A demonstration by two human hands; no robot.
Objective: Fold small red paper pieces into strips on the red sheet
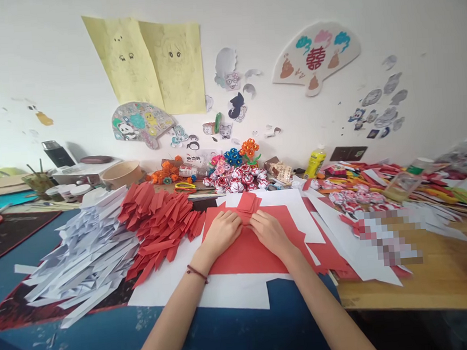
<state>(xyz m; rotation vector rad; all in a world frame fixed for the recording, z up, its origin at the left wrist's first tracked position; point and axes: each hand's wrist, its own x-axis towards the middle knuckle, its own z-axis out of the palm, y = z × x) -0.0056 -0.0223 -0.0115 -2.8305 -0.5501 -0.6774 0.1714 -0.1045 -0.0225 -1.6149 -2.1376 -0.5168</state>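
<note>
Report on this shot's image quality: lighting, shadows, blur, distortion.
Head view: soft, fairly even light, a faint shadow on the wall beside the black flask; head view: left hand and right hand reasonably clear, without obvious motion blur; head view: blocky pixelation hides detail over the wooden tabletop at right; head view: apparent wide-angle stretching toward the edges.

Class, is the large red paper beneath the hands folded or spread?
Spread: the large red paper lies flat over white paper, its broad surface showing.

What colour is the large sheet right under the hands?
The large sheet is plain red, best seen in the head view.
</note>
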